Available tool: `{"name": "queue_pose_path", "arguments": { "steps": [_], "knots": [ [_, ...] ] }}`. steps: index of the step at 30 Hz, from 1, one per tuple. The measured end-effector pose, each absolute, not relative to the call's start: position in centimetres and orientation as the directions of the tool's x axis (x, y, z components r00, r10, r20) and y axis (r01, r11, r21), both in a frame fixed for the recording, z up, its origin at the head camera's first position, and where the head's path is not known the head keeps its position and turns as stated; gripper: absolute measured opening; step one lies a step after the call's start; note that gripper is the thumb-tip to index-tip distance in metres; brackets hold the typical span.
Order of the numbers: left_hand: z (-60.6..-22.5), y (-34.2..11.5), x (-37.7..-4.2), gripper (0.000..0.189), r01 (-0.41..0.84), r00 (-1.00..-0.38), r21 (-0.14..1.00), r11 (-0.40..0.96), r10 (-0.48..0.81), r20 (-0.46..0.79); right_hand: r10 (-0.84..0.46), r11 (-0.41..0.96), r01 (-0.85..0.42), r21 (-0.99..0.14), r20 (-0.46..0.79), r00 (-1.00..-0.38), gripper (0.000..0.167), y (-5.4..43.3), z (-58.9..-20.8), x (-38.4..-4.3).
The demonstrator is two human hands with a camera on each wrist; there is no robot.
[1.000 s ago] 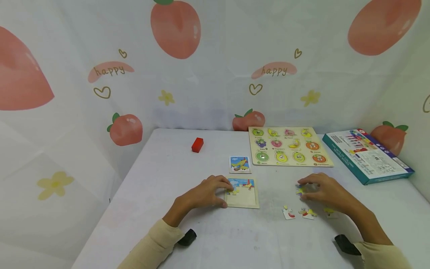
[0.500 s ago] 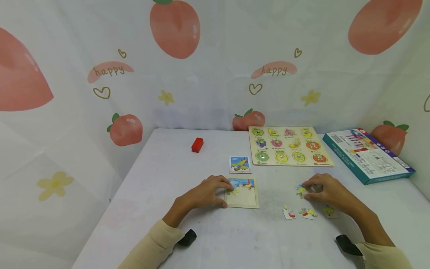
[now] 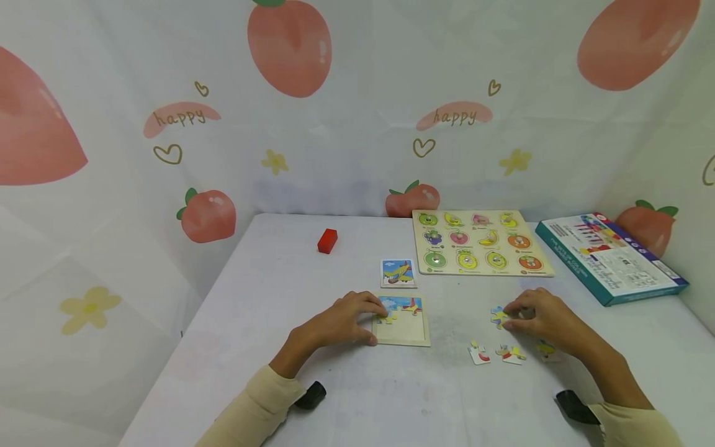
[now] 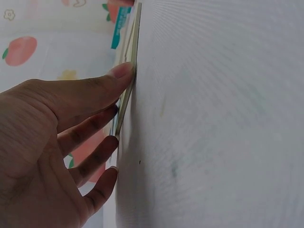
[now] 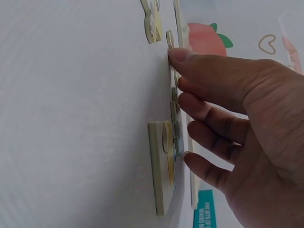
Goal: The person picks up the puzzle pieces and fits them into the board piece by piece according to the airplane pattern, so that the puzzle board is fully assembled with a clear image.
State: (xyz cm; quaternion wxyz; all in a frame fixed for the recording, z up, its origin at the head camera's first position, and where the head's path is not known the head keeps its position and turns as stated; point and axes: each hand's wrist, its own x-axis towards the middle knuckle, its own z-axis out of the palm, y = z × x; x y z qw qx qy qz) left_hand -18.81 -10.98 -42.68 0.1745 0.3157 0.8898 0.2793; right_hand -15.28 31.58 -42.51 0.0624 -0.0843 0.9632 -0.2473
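Perhaps the blue-and-yellow puzzle piece (image 3: pixel 498 318), pinched only by its edge in the right hand (image 3: pixel 540 318), well right of the puzzle tray (image 3: pixel 408 330), could twist free. Nudging could shift the tray, as the left hand (image 3: pixel 347 318) rests loosely on it.

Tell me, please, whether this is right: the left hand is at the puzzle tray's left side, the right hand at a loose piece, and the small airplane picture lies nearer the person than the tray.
Not quite: the head view shows the small airplane picture beyond the puzzle tray. The left hand is at the tray's left side, the right hand at a loose piece.
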Motion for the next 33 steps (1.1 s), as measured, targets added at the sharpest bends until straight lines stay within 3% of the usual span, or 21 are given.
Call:
{"name": "queue_pose_path", "arguments": {
  "steps": [15, 33],
  "knots": [
    [-42.5, -11.0, -18.7, 0.05, 0.477, -0.735, 0.599, 0.643, 0.665, -0.128, -0.201, 0.876, -0.149, -0.458, -0.065, -0.977, 0.037, 31.3, -42.3, -15.4],
    [-42.6, -11.2, -18.7, 0.049, 0.498, -0.724, 0.605, 0.621, 0.682, -0.104, -0.37, 0.807, -0.353, -0.473, 0.06, -0.927, 0.022, 25.2, -41.1, -16.9]
  ]
}}
